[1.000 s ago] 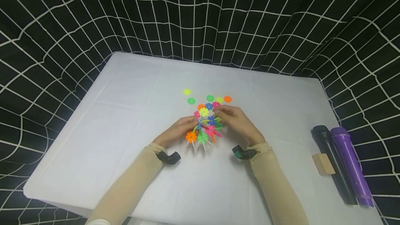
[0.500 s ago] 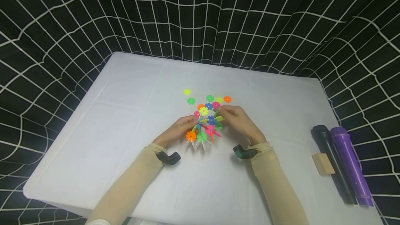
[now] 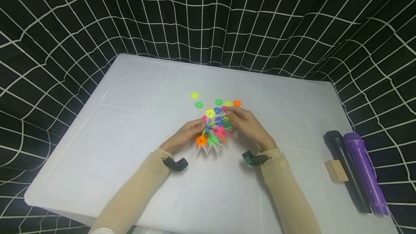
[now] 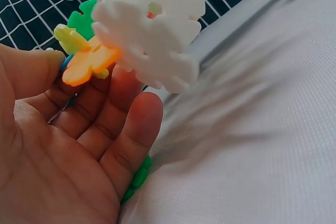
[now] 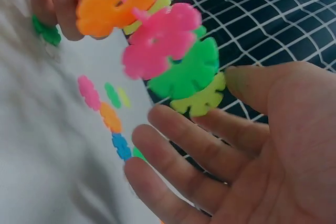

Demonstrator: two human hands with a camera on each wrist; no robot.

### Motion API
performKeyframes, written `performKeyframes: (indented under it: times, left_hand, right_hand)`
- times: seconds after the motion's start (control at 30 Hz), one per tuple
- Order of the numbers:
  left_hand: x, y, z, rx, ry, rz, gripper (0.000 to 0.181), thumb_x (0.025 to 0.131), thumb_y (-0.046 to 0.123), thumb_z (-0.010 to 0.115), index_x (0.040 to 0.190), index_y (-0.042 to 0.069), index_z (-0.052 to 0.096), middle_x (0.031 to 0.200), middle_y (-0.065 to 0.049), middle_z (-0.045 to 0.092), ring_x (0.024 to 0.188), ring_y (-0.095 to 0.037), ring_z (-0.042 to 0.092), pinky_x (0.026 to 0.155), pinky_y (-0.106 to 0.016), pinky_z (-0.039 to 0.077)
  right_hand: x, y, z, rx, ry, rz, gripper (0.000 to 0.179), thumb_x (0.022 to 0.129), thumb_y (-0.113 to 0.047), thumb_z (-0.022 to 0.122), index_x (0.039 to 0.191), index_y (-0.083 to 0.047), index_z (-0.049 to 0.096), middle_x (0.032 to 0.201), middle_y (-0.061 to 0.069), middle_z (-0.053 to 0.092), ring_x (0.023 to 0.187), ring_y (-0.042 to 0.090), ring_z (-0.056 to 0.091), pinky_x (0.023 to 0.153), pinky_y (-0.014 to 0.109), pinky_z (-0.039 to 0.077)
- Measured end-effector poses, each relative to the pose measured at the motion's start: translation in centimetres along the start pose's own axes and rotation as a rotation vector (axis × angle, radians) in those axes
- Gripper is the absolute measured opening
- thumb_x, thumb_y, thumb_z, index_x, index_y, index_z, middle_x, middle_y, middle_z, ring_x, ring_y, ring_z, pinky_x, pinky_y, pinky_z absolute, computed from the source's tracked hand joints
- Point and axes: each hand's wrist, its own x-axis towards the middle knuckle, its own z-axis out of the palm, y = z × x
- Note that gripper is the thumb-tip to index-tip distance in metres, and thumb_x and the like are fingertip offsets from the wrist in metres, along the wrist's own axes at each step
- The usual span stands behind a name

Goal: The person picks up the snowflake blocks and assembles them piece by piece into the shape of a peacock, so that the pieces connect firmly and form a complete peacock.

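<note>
My left hand (image 3: 187,133) pinches a built cluster of interlocking snowflake discs (image 3: 220,131) from its left side, holding it above the table. Orange, green, pink, blue, yellow and white discs stick out of it at many angles. In the left wrist view the thumb bears on it near an orange disc (image 4: 90,62), and white discs (image 4: 147,35) hide part of the grip. At the cluster's right side, my right hand (image 3: 248,125) pinches a yellow-green snowflake disc (image 5: 202,98) between thumb and index finger. Its other fingers are spread loosely beneath. A green disc (image 5: 186,72) lies right behind a pink one.
Loose discs lie beyond the hands on the white table (image 3: 136,118), among them a yellow (image 3: 194,95), a green (image 3: 199,105) and an orange one (image 3: 237,103). At right are a wooden block (image 3: 336,170), a black tube (image 3: 347,172) and a purple tube (image 3: 365,172).
The cluster has turned slightly in the left hand; its lower orange and green discs have shifted right. My right fingertips have moved slightly up along its right side.
</note>
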Motion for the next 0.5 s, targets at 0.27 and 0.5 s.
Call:
performKeyframes:
  times: [0.27, 0.5]
  left_hand:
    - [-0.1, -0.2, -0.3, -0.022, -0.009, 0.022, 0.019, 0.109, 0.024, 0.044, 0.098, 0.013, 0.054, 0.102, 0.003, 0.055, 0.108, -0.014, 0.053, 0.104, -0.032, 0.043]
    - [0.0, -0.7, -0.4, 0.007, 0.022, 0.066, 0.026, 0.108, 0.028, 0.047, 0.118, 0.010, 0.062, 0.105, 0.003, 0.065, 0.102, -0.013, 0.059, 0.096, -0.029, 0.048]
  right_hand:
    - [1.1, 2.0, -0.9, -0.191, 0.094, 0.106, 0.045, 0.105, -0.041, 0.049, 0.141, -0.014, 0.054, 0.136, 0.016, 0.062, 0.122, 0.035, 0.061, 0.102, 0.053, 0.052]
    - [2.6, 2.8, -1.6, -0.429, 0.016, 0.116, 0.063, 0.101, -0.041, 0.054, 0.154, -0.012, 0.037, 0.140, 0.022, 0.047, 0.128, 0.038, 0.050, 0.113, 0.061, 0.041]
